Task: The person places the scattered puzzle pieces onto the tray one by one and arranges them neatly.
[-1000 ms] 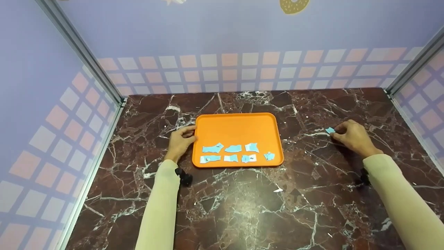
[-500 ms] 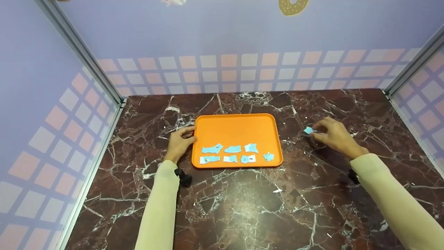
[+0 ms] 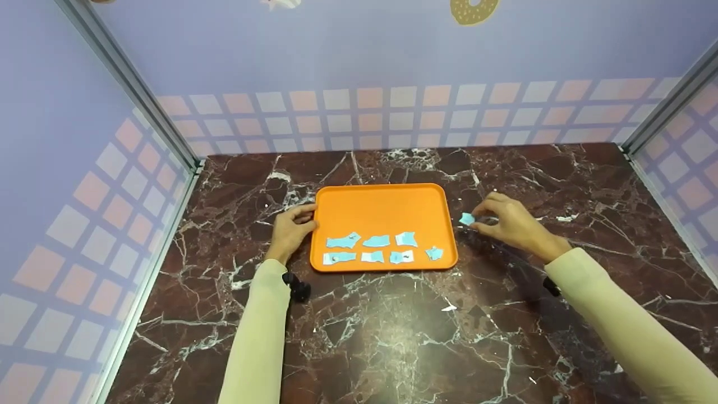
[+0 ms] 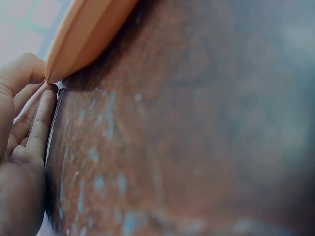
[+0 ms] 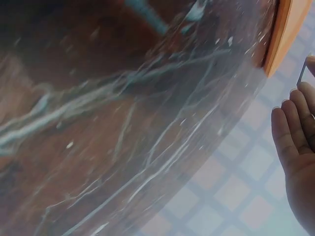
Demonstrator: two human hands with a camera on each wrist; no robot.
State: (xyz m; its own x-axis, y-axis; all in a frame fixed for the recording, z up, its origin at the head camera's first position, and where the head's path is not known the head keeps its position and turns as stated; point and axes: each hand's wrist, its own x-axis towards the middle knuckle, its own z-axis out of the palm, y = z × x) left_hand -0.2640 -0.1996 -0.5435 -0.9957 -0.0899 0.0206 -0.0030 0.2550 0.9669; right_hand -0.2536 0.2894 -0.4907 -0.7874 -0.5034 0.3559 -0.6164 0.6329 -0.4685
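A scrap of torn light-blue paper (image 3: 466, 219) is pinched between the thumb and finger of my right hand (image 3: 507, 223), just off the tray's right edge. In the right wrist view that scrap appears only as a thin edge at the fingertips (image 5: 301, 87). My left hand (image 3: 291, 229) grips the left rim of the orange tray (image 3: 381, 193). Up close in the left wrist view, its thumb and fingertips meet at the tray's edge. Several torn blue-and-white paper pieces lie along the tray's near half, among them one piece (image 3: 434, 253) alone at the right.
The tray lies on a dark red marbled table (image 3: 359, 336). A small white scrap (image 3: 449, 308) is on the table near the tray's front right. Lilac walls with a checked band (image 3: 370, 112) enclose the back and sides.
My right hand has moved left across the table with the blue paper scrap, coming close to the tray's right edge. The left hand, the tray and its pieces have stayed put.
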